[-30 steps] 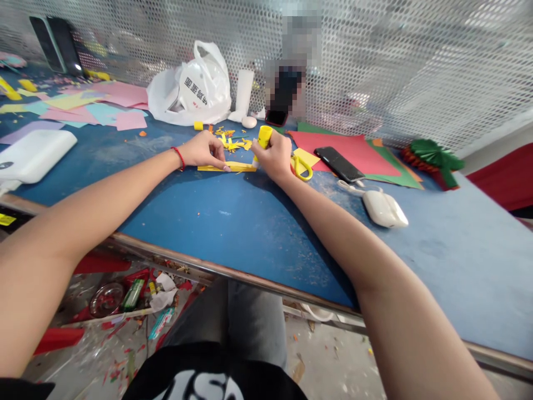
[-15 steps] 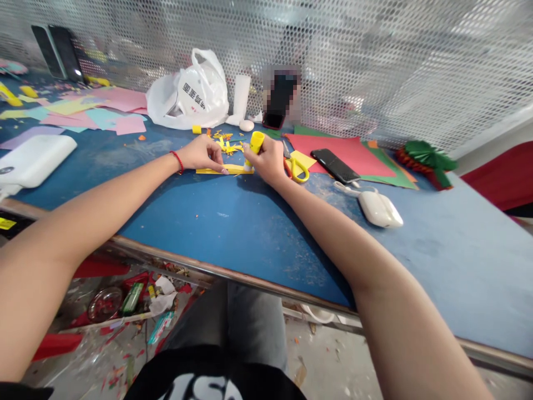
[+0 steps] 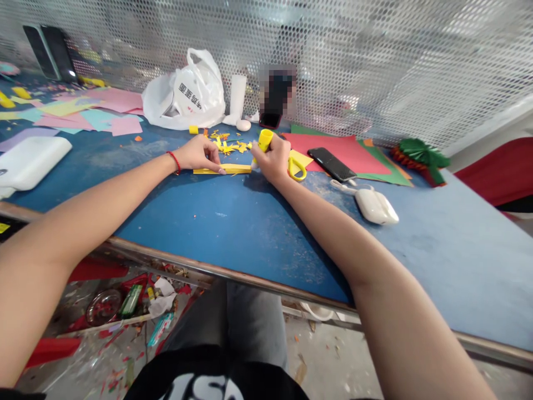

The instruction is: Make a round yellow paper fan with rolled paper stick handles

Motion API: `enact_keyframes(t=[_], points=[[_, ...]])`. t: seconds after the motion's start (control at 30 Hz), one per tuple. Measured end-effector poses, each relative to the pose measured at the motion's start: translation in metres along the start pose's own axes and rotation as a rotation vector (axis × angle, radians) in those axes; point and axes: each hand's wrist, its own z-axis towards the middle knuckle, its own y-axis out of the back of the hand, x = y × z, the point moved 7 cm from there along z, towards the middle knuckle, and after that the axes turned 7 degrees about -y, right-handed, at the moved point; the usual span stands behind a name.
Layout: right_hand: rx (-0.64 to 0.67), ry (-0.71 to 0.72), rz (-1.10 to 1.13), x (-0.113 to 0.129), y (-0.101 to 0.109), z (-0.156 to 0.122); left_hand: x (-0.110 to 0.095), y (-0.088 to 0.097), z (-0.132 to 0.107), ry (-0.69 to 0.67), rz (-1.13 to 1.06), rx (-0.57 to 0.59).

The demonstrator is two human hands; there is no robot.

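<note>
A folded yellow paper strip (image 3: 237, 168) lies flat on the blue table. My left hand (image 3: 200, 153) pins it down, thumb and bent fingers pressed on its left and middle part. In my right hand (image 3: 273, 158) is a yellow glue stick (image 3: 265, 139), tilted, with its lower end at the right end of the strip. Yellow-handled scissors (image 3: 297, 169) lie just right of that hand, partly hidden by it. Beyond the strip are yellow paper scraps (image 3: 233, 146) and a small yellow cap (image 3: 193, 129).
A white plastic bag (image 3: 187, 94), a white tube (image 3: 237, 94) and a propped phone (image 3: 277, 97) stand at the back. To the right are red paper (image 3: 353, 150), a black phone (image 3: 331, 164) and a white earphone case (image 3: 376, 206). A power bank (image 3: 35, 161) lies left.
The glue stick in my right hand has moved slightly right and now leans more, reaching the strip's right end. My left hand keeps pressing on the strip. The view has shifted a little.
</note>
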Motion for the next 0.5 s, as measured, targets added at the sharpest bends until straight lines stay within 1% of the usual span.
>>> enact_keyframes(t=[0.1,0.17,0.33,0.5], points=[[-0.094,-0.011,0.081,-0.003,0.007,0.000,-0.001,0.001,0.000,-0.007,0.004,-0.020],[-0.091,-0.022,0.123,0.000,0.006,-0.001,0.001,0.002,0.002,-0.018,0.006,-0.052],[0.095,-0.002,0.087,0.017,-0.012,-0.003,0.005,0.002,0.004,-0.037,0.002,-0.065],[0.165,0.018,0.048,0.031,-0.021,-0.003,0.007,0.002,0.003,-0.035,-0.023,-0.067]])
